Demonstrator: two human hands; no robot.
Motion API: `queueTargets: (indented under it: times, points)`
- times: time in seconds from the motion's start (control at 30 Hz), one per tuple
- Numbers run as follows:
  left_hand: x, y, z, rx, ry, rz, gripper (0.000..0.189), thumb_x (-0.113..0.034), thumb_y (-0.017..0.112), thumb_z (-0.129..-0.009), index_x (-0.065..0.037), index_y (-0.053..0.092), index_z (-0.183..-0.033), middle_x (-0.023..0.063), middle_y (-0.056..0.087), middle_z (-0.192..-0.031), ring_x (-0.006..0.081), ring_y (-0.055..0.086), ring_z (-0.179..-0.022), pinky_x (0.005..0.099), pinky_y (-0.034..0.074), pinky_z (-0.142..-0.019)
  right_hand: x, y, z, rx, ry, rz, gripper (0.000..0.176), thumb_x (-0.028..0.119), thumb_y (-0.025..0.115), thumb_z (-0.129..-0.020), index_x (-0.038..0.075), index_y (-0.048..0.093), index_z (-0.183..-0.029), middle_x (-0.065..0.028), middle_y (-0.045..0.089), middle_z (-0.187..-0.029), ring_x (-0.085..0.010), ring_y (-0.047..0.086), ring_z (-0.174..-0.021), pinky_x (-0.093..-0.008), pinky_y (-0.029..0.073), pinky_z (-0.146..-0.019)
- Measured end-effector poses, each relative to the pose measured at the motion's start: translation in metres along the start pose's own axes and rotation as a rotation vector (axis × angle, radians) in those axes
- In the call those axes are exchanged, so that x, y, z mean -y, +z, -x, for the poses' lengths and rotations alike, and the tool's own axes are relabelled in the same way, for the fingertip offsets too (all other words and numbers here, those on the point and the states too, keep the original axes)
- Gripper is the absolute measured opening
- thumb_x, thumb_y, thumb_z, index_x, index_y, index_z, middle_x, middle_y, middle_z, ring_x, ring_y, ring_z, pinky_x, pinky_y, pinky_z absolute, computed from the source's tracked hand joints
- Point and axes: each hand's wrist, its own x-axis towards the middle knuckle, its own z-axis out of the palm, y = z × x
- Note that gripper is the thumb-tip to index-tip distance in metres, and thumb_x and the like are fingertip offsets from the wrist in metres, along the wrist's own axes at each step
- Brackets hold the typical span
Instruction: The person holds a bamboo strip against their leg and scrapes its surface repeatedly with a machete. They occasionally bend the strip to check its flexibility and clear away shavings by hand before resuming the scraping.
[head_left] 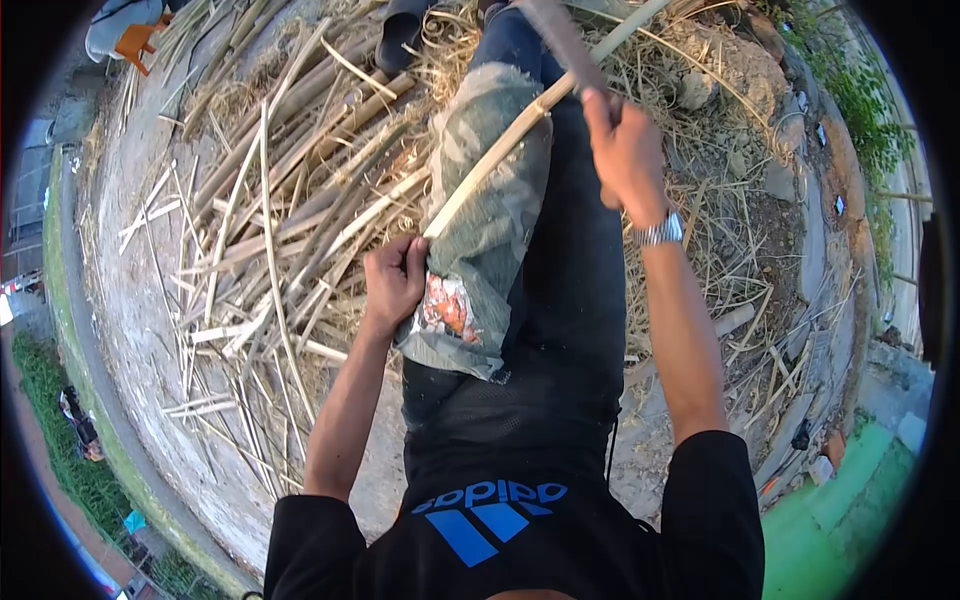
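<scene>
A long pale bamboo strip lies slantwise over the camouflage cloth that covers one thigh. Its near end is pinched in my left hand, beside a torn patch showing white and orange. My right hand, with a metal watch at the wrist, is closed around the handle of a long blade. The handle is mostly hidden by the fingers. The blade points up and to the left, close to the strip's far part; whether they touch cannot be made out.
Split bamboo pieces are heaped on the ground at the left. Thin shavings spread at the right, near a rocky edge. A dark shoe is at the top. An orange stool stands at the upper left.
</scene>
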Motion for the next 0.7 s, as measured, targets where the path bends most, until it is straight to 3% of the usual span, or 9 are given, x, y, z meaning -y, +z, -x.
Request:
queueTargets:
  times: [0.07, 0.1, 0.17, 0.3, 0.37, 0.57, 0.63, 0.67, 0.7]
  points:
    - [0.002, 0.002, -0.001, 0.044, -0.045, 0.008, 0.031, -0.021, 0.066, -0.102, 0.002, 0.067, -0.082, 0.0156, 0.05, -0.057, 0.0158, 0.046, -0.051, 0.0355, 0.039, -0.051, 0.02, 0.006, 0.009, 0.092, 0.213, -0.043, 0.046, 0.039, 0.064, -0.101, -0.002, 0.066, -0.079, -0.0191, 0.064, -0.064, -0.0354, 0.066, -0.057, -0.0441, 0.049, -0.053]
    - [0.003, 0.0, 0.0, 0.04, -0.026, 0.01, 0.031, -0.021, 0.066, -0.102, 0.002, 0.067, -0.082, 0.0156, 0.05, -0.057, 0.0158, 0.046, -0.051, 0.0355, 0.039, -0.051, -0.024, 0.041, 0.016, -0.134, -0.403, 0.076, 0.049, 0.041, 0.06, -0.103, 0.0, 0.067, -0.079, -0.0138, 0.062, -0.058, -0.0298, 0.064, -0.049, -0.0408, 0.047, -0.049]
    - [0.005, -0.003, 0.003, 0.009, 0.048, 0.03, 0.031, -0.021, 0.065, -0.102, 0.003, 0.066, -0.082, 0.0157, 0.05, -0.057, 0.0162, 0.044, -0.051, 0.0358, 0.039, -0.051, -0.026, 0.022, 0.017, -0.011, -0.374, 0.064, 0.048, 0.041, 0.061, -0.103, 0.0, 0.067, -0.08, -0.0138, 0.062, -0.058, -0.0313, 0.065, -0.051, -0.0428, 0.049, -0.051]
    - [-0.009, 0.0, -0.001, 0.04, -0.052, 0.019, 0.033, -0.02, 0.065, -0.102, 0.003, 0.062, -0.079, 0.0151, 0.047, -0.057, 0.0166, 0.039, -0.052, 0.0363, 0.037, -0.05, -0.037, 0.017, -0.008, 0.096, 0.23, -0.11, 0.049, 0.044, 0.065, -0.099, -0.002, 0.066, -0.081, -0.0216, 0.064, -0.065, -0.0383, 0.065, -0.059, -0.0467, 0.051, -0.061]
    - [0.015, 0.009, 0.001, -0.029, 0.069, 0.042, 0.032, -0.017, 0.065, -0.101, 0.003, 0.06, -0.076, 0.0138, 0.044, -0.056, 0.015, 0.038, -0.052, 0.0359, 0.034, -0.049, -0.036, 0.04, 0.018, -0.155, -0.438, 0.073, 0.055, 0.049, 0.062, -0.101, 0.0, 0.062, -0.075, -0.0142, 0.058, -0.054, -0.0268, 0.058, -0.043, -0.0408, 0.046, -0.045]
    - [-0.012, 0.005, -0.003, 0.029, -0.045, 0.069, 0.029, -0.012, 0.065, -0.099, 0.003, 0.059, -0.074, 0.0151, 0.046, -0.056, 0.0163, 0.039, -0.051, 0.0365, 0.036, -0.05, -0.025, 0.008, 0.008, 0.072, 0.207, -0.115, 0.054, 0.046, 0.061, -0.101, -0.001, 0.06, -0.074, -0.0168, 0.059, -0.06, -0.03, 0.061, -0.051, -0.0453, 0.05, -0.056]
    - [-0.002, 0.004, -0.001, 0.018, 0.035, 0.001, 0.029, -0.014, 0.064, -0.099, 0.003, 0.059, -0.076, 0.0158, 0.046, -0.056, 0.0171, 0.038, -0.051, 0.0369, 0.035, -0.05, -0.028, 0.03, 0.027, -0.097, -0.418, 0.03, 0.058, 0.049, 0.057, -0.103, 0.002, 0.055, -0.07, -0.0116, 0.055, -0.058, -0.0179, 0.055, -0.042, -0.0379, 0.042, -0.041]
    - [0.002, 0.005, 0.0, 0.016, 0.025, 0.019, 0.03, -0.014, 0.064, -0.1, 0.003, 0.059, -0.076, 0.016, 0.045, -0.056, 0.0174, 0.039, -0.051, 0.0373, 0.036, -0.05, -0.026, 0.02, 0.033, 0.245, 0.084, -0.28, 0.056, 0.05, 0.057, -0.103, 0.004, 0.052, -0.071, -0.0077, 0.053, -0.057, -0.0137, 0.049, -0.039, -0.0329, 0.037, -0.037]
    - [-0.003, 0.002, 0.004, 0.02, 0.0, 0.038, 0.031, -0.015, 0.063, -0.101, 0.003, 0.059, -0.076, 0.0163, 0.045, -0.056, 0.0177, 0.039, -0.051, 0.0377, 0.036, -0.051, -0.016, 0.006, 0.036, 0.245, 0.094, -0.285, 0.056, 0.05, 0.057, -0.103, 0.004, 0.052, -0.071, -0.0077, 0.053, -0.057, -0.0137, 0.049, -0.039, -0.0329, 0.037, -0.037]
